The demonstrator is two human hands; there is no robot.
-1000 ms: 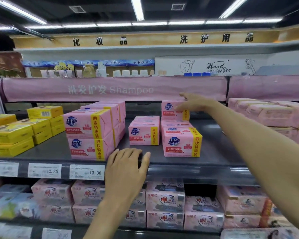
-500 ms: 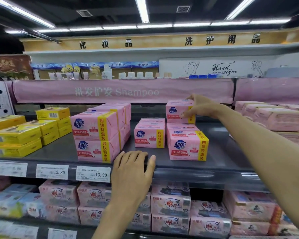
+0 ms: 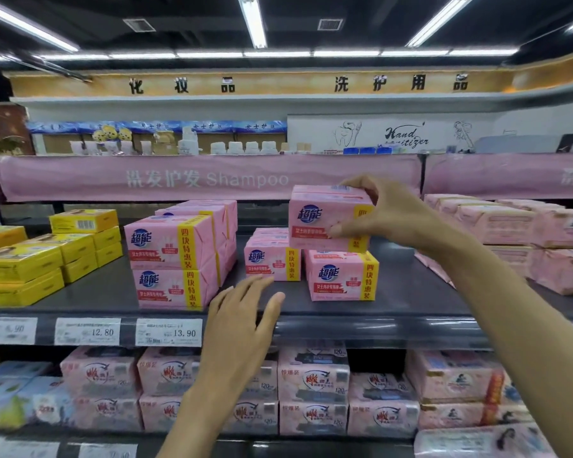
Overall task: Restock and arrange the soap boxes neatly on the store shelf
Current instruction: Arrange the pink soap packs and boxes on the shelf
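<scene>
— One soap box is up in the head view, isn't it?

— Yes. The right hand grips it at its right end, thumb low on the front face, fingers curled over the top. It sits directly above the front box of the right-hand column on the shelf. I can't tell whether its underside touches that box or is just clear of it.

— And the left hand?

— Released, fingers spread and fairly straight, holding nothing. It is over the shelf's front lip, fingertips just short of the middle box, between the double stack on the left and the front box. Whether the palm rests on the shelf, I can't tell.

— How would you finish this step well?

— My guess is that the soap box belongs on top of the front box. I'd lower it level, label facing out, yellow strip on the right like its neighbours, and square its front face flush with the one beneath. A one-ended grip can let the far end droop, so the left hand could come up to steady the free end, then nudge the edges into line.

— Anything to watch?

— The wrapping looks slick. A skewed landing could push the front box backwards.
</scene>
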